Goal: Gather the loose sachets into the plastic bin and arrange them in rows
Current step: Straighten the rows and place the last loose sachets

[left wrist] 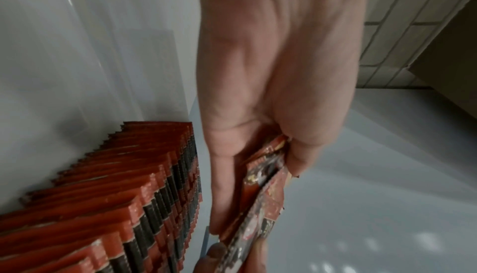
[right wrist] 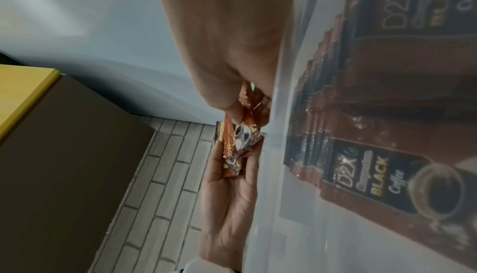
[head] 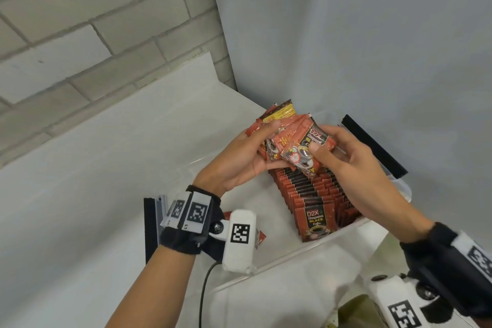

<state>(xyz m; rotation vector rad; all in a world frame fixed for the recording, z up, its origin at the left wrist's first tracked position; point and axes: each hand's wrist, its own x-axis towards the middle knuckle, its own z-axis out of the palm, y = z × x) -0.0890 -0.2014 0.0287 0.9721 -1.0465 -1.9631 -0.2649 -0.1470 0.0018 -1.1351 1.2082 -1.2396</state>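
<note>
Hands were both busy above the clear plastic bin (head: 372,224): left hand (head: 239,160) curled round a messy fan of red-and-black coffee sachets (head: 292,141), right hand (head: 343,157) pinching the front 1 between thumb and fingers. Standing row of matching sachets (head: 311,194) sat right below. I'd square the bunch up first, all labels facing 1 way, then slot it in upright against the row.

both hands (head: 239,157) hold a fan of sachets (head: 298,141) above the bin (head: 292,255).
</note>
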